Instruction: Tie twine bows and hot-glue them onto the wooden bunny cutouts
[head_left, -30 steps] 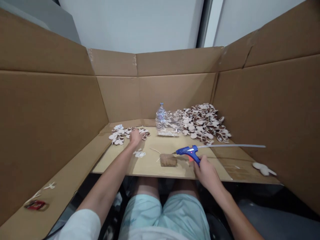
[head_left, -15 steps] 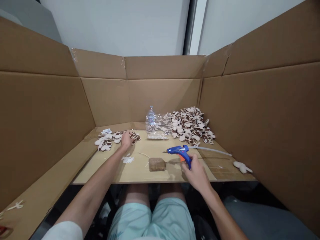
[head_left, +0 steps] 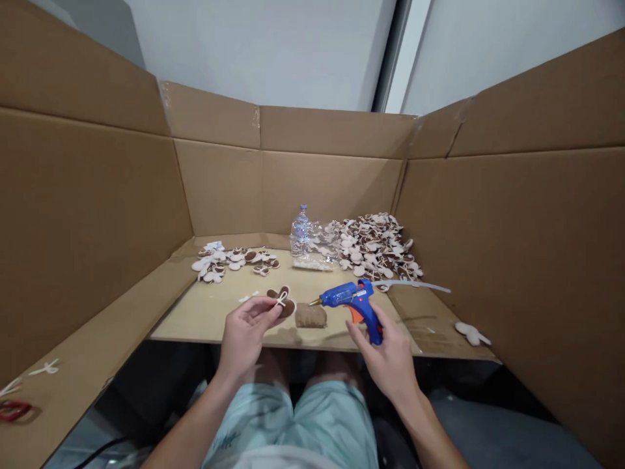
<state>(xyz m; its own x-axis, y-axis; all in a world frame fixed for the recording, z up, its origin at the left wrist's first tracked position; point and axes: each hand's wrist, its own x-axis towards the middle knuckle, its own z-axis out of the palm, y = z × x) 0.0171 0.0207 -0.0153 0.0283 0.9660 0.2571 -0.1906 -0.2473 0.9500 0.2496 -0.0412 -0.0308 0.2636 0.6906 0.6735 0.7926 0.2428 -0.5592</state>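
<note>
Between the thumb and fingers of my left hand (head_left: 247,332) is a brown bunny-shaped felt piece (head_left: 282,303) with a white edge and a white bow. My right hand (head_left: 388,352) is closed around the handle of a blue glue gun (head_left: 349,296) with an orange trigger. A translucent glue stick (head_left: 415,284) sticks out of its back end. The gun's nozzle points left, over a brown block (head_left: 311,316) on the board. Partly behind my left hand lie small white pieces (head_left: 248,297).
A large heap of brown and white felt pieces (head_left: 378,244) fills the back right; a smaller pile (head_left: 212,264) lies at the left. A plastic bottle (head_left: 303,228) and clear bag (head_left: 315,251) stand between. Cardboard walls (head_left: 332,130) surround the board. Red-handled scissors (head_left: 14,410) lie far left.
My left hand has come back from the left pile toward me with a brown felt piece in it. The glue gun has stayed in my right hand, lifted slightly closer.
</note>
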